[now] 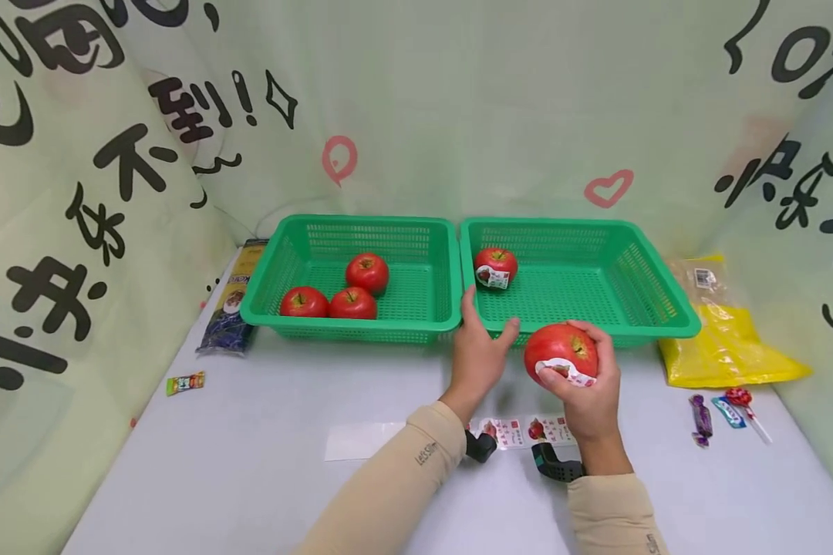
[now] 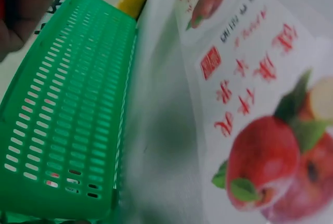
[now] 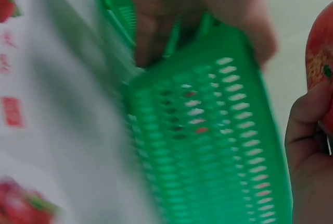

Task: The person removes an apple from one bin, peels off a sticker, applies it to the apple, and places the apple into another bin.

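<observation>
A red apple (image 1: 561,351) with a white printed sticker sits in my right hand (image 1: 593,385). The thumb lies over the sticker and the fingers wrap the far side. My left hand (image 1: 477,351) is at the front left corner of the right green basket (image 1: 666,297), its thumb and index finger straight and spread. Whether it touches the rim I cannot tell; its other fingers are partly hidden. Another stickered apple (image 1: 496,266) lies in that basket. A strip of apple labels (image 1: 503,433) lies flat under my wrists, partly covered by the left forearm.
The left green basket (image 1: 416,327) holds red apples (image 1: 366,274) without visible stickers. A dark packet (image 1: 232,308) and a small candy (image 1: 185,383) lie to the left. A yellow bag (image 1: 729,347), wrapped candies (image 1: 701,420) and a lollipop (image 1: 739,397) are at the right.
</observation>
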The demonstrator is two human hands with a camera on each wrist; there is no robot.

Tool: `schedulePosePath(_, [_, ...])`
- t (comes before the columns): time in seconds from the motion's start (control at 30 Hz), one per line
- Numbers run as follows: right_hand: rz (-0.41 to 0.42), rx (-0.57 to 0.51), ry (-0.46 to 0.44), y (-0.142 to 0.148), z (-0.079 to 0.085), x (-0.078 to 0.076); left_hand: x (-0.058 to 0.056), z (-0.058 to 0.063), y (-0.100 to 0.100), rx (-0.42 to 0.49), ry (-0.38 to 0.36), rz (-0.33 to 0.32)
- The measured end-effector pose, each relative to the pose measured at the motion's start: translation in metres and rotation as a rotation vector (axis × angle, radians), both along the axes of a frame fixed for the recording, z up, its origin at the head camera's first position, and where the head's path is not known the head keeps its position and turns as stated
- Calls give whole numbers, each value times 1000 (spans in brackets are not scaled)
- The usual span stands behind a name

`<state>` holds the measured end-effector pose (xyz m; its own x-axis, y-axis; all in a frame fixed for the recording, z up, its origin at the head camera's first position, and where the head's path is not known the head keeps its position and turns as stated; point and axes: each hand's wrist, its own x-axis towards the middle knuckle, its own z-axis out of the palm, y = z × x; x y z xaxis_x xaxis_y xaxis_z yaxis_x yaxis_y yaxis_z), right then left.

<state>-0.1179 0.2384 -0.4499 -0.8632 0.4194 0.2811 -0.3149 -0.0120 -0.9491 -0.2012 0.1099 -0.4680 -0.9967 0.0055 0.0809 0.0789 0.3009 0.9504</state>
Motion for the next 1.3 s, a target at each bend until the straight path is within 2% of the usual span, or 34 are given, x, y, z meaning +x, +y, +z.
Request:
schedulePosePath(0.13, [-53,91,-36,15,18,-2,3,0,-2,-39,-8,-29])
schedulePosePath(0.23, [-59,258,-107,32,42,-17,3,0,-3,-53,4,-33])
schedulePosePath(0.3, [-49,415,-165,43,59,-36,2,0,-3,-52,14,-24])
schedulePosePath(0.4, [11,648,-262,64,77,-71,1,-3,1,-59,16,-21])
schedulePosePath(0.57, [222,949,-441,87,96,-141,-1,-4,4,-41,25,-33])
schedulePosePath(0.7, [343,1022,-541,92,92,-185,-1,-2,1,-23,10,-30])
schedulePosePath(0.87, [391,1056,-630,92,72,-216,1,-3,-5,-30,-22,-33])
schedulePosePath(1.07, [413,1113,-724,85,53,-233,0,-4,-8,-54,-26,-15])
schedulePosePath(1.3, [463,1032,-789,88,39,-239,0,-4,-5,-75,-12,-25])
